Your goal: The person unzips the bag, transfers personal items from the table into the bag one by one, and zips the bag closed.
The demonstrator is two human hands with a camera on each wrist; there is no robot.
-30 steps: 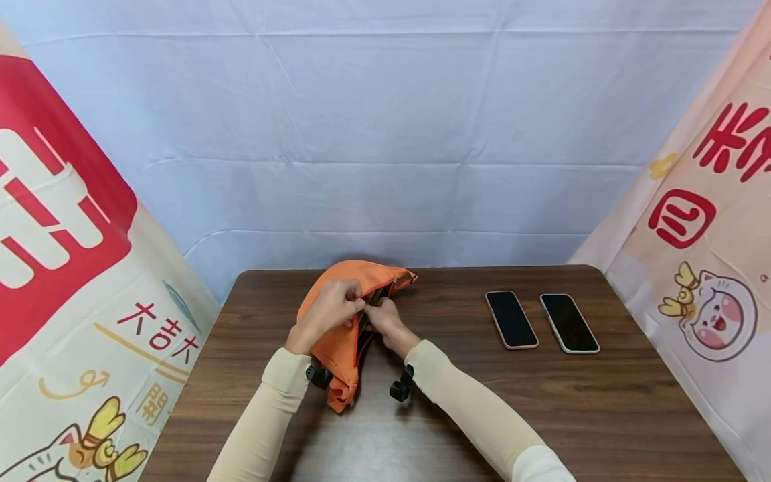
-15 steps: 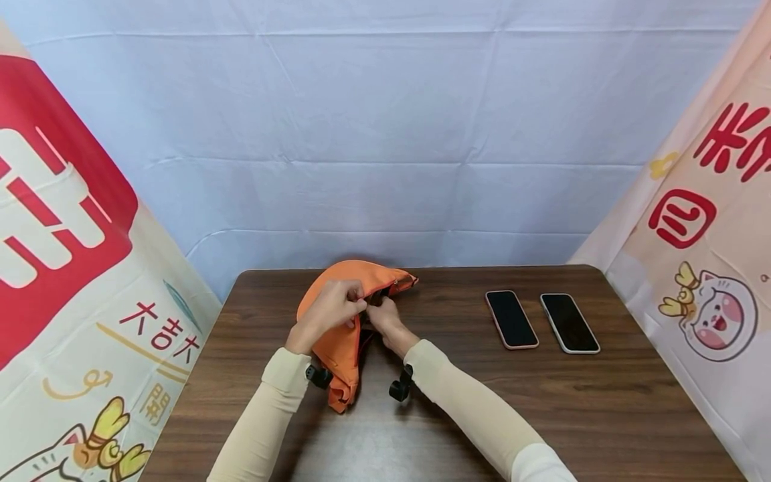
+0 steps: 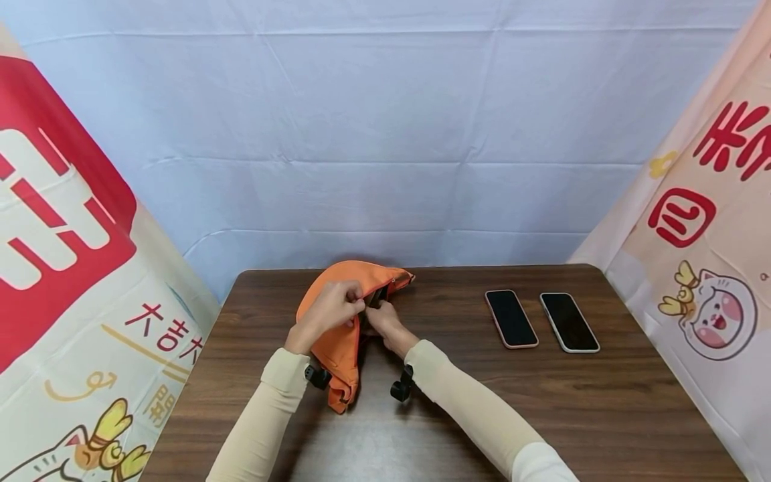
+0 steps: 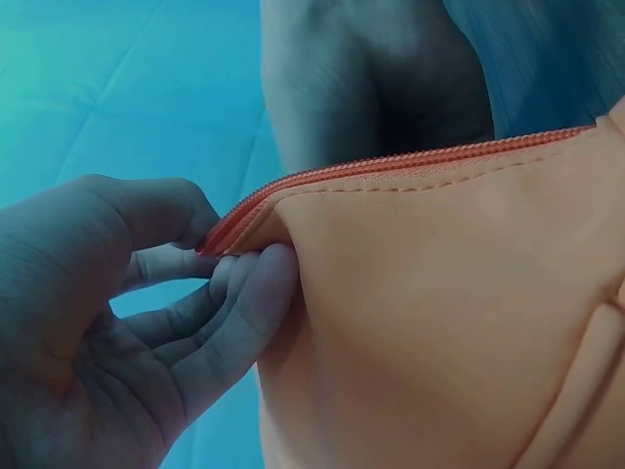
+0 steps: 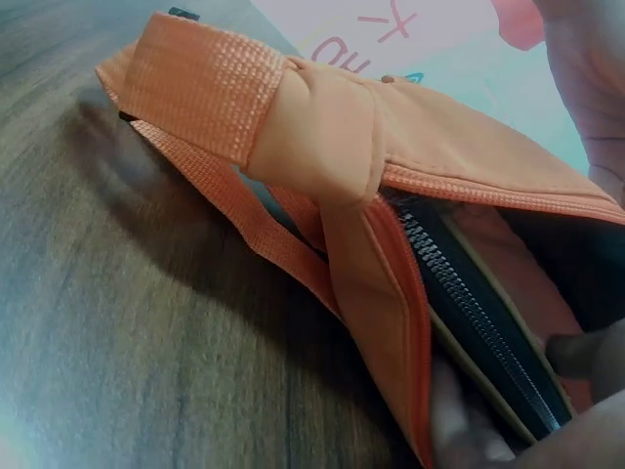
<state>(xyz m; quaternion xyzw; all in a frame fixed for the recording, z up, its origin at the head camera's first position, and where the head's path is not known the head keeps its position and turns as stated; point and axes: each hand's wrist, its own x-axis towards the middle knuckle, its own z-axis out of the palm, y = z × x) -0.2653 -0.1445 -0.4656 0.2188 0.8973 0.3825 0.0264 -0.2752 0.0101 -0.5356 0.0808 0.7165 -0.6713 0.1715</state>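
An orange waist bag (image 3: 338, 355) lies on the table with its zipper open. My left hand (image 3: 330, 308) pinches the rim of the opening; the left wrist view shows thumb and fingers on the cloth at one end of the orange zipper (image 4: 391, 162). My right hand (image 3: 387, 323) reaches into the opening from the right. Inside, the right wrist view shows a tan-edged wallet (image 5: 488, 327) with a dark zipper, my right thumb (image 5: 581, 354) on one side and fingers (image 5: 459, 415) on the other. Part of the wallet is hidden inside the bag.
Two phones lie at the right of the brown wooden table (image 3: 458, 415): one pink-edged phone (image 3: 511, 319) and one white-edged phone (image 3: 569, 323). The bag's webbing strap (image 5: 200, 88) loops out at its end. A pale cloth (image 3: 385, 134) hangs behind the table.
Both hands stay nearly in place. The bag's right tip has shifted slightly left, and the lower edge of its opening has changed shape a little.
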